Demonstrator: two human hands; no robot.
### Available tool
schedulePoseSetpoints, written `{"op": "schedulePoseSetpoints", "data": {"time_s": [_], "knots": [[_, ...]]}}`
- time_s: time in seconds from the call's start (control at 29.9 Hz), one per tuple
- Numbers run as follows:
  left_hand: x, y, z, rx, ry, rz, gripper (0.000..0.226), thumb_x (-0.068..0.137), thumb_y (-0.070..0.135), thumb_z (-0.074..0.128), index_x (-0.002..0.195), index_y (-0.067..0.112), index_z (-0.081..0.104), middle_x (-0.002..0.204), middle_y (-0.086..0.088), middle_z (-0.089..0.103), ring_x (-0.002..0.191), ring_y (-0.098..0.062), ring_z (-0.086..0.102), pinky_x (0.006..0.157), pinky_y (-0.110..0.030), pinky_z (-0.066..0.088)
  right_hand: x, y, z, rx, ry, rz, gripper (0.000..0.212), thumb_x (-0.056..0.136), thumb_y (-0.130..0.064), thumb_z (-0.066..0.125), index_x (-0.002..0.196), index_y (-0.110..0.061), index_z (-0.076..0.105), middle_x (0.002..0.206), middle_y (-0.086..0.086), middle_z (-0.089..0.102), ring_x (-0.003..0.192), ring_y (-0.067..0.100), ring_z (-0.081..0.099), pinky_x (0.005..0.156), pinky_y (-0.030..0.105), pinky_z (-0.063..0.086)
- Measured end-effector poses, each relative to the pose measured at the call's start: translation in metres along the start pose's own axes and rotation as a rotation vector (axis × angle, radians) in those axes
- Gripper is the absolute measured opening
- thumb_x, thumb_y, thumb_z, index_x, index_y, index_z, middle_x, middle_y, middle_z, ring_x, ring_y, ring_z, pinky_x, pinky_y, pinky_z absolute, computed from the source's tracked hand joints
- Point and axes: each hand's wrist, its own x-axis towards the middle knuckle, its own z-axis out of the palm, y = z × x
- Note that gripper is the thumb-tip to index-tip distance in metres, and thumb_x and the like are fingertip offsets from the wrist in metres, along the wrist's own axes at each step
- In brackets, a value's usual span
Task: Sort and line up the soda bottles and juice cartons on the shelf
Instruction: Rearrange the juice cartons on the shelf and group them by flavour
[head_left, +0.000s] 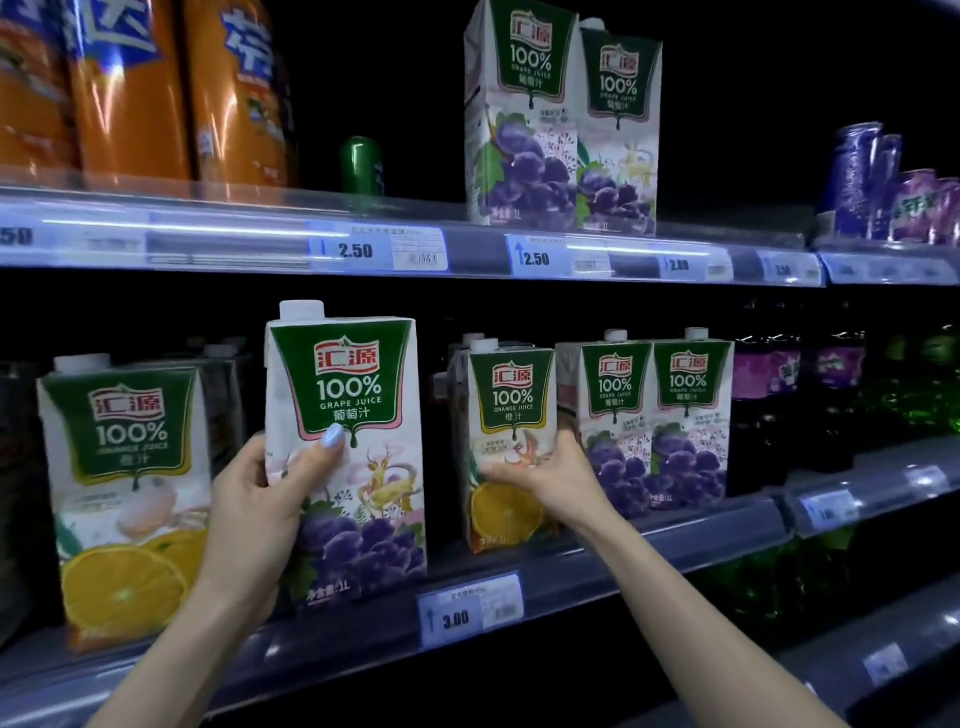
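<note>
A grape juice carton (345, 447) is gripped upright by the left hand (260, 499) at the front of the middle shelf (675, 545), beside an orange juice carton (124, 499). A smaller orange juice carton (511, 447) is clasped at its lower front by the right hand (556, 475), just beside two grape cartons (654, 421).

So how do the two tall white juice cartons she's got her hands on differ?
The white grape juice carton in the left hand shows purple grapes; the white orange juice carton in the right hand shows a halved orange. The grape carton sits nearer the camera, out at the shelf edge, while the orange carton stands further back. Both are upright, with green labels and white caps.
</note>
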Motion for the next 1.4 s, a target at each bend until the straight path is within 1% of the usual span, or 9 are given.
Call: {"op": "schedulePoseSetpoints", "data": {"time_s": [0.27,0.43,0.6,0.73,0.83,0.97,1.07,1.17,1.4], "knots": [[-0.007,0.004,-0.007,0.031,0.046,-0.017,0.062,0.028,0.072,0.081,0.073,0.03,0.071,0.073,0.005,0.076,0.062,-0.012,0.071,0.052,-0.025,0.057,0.011,0.004,-0.004,0.04,-0.092,0.02,0.059,0.047,-0.031,0.094,0.098,-0.011,0.074,0.095,0.006,0.078,0.089,0.022,0.074,0.082,0.046,0.06],[-0.008,0.008,-0.011,0.047,0.025,-0.019,0.057,0.025,0.074,0.08,0.067,0.037,0.07,0.071,0.004,0.075,0.056,-0.013,0.071,0.049,-0.026,0.057,0.012,0.009,-0.003,0.142,-0.044,0.025,0.113,0.012,-0.05,0.094,0.112,-0.007,0.063,0.102,0.006,0.075,0.09,0.022,0.073,0.08,0.045,0.061],[-0.004,0.011,-0.012,0.069,0.052,0.004,0.048,0.05,0.055,0.076,0.081,0.021,0.064,0.089,-0.011,0.073,0.077,-0.028,0.071,0.06,-0.038,0.061,0.006,0.014,-0.007,0.244,-0.021,-0.108,0.106,0.022,-0.037,0.097,0.117,-0.011,0.056,0.106,0.005,0.074,0.097,0.022,0.072,0.086,0.044,0.059],[-0.001,0.009,-0.008,0.072,0.051,0.032,0.071,0.033,0.072,0.079,0.081,0.021,0.065,0.074,0.003,0.075,0.067,-0.013,0.072,0.053,-0.027,0.059,0.004,0.01,-0.014,0.33,-0.023,-0.222,0.088,0.033,-0.017,0.096,0.113,-0.012,0.06,0.101,0.003,0.076,0.096,0.021,0.073,0.082,0.037,0.061],[0.001,0.002,-0.001,0.058,0.036,0.036,0.053,0.053,0.054,0.078,0.087,0.016,0.064,0.08,-0.003,0.073,0.076,-0.021,0.071,0.058,-0.029,0.059,0.0,-0.002,-0.027,0.362,-0.051,-0.283,0.085,0.033,-0.008,0.097,0.11,-0.008,0.062,0.095,0.001,0.078,0.09,0.019,0.075,0.072,0.032,0.062],[0.002,-0.004,0.01,0.023,0.028,0.008,0.031,0.066,0.033,0.07,0.09,0.013,0.064,0.088,-0.006,0.071,0.076,-0.016,0.071,0.059,-0.022,0.058,-0.008,-0.013,-0.049,0.328,-0.092,-0.307,0.078,0.029,-0.015,0.092,0.1,-0.017,0.062,0.085,-0.007,0.079,0.08,0.014,0.076,0.062,0.023,0.059],[0.003,-0.009,0.02,-0.001,0.007,-0.024,0.023,0.074,0.024,0.07,0.092,0.013,0.063,0.089,-0.006,0.072,0.067,-0.009,0.073,0.055,-0.02,0.057,-0.013,-0.008,-0.06,0.292,-0.06,-0.282,0.092,0.02,-0.022,0.097,0.105,-0.014,0.063,0.09,-0.001,0.078,0.083,0.021,0.076,0.064,0.026,0.06],[0.007,-0.014,0.033,-0.005,-0.017,-0.059,0.025,0.072,0.026,0.071,0.092,0.016,0.061,0.09,-0.006,0.073,0.074,-0.016,0.074,0.06,-0.027,0.06,-0.016,0.002,-0.066,0.29,-0.017,-0.248,0.111,0.012,-0.042,0.096,0.113,-0.008,0.062,0.099,0.005,0.078,0.086,0.02,0.076,0.068,0.031,0.062],[0.023,-0.033,0.067,0.051,-0.085,-0.09,0.043,0.066,0.046,0.08,0.098,0.024,0.061,0.099,-0.006,0.074,0.093,-0.026,0.071,0.085,-0.049,0.056,-0.019,0.01,-0.081,0.318,-0.006,-0.239,0.112,0.014,-0.039,0.097,0.115,-0.003,0.062,0.102,0.011,0.077,0.089,0.026,0.075,0.067,0.032,0.061]]}}
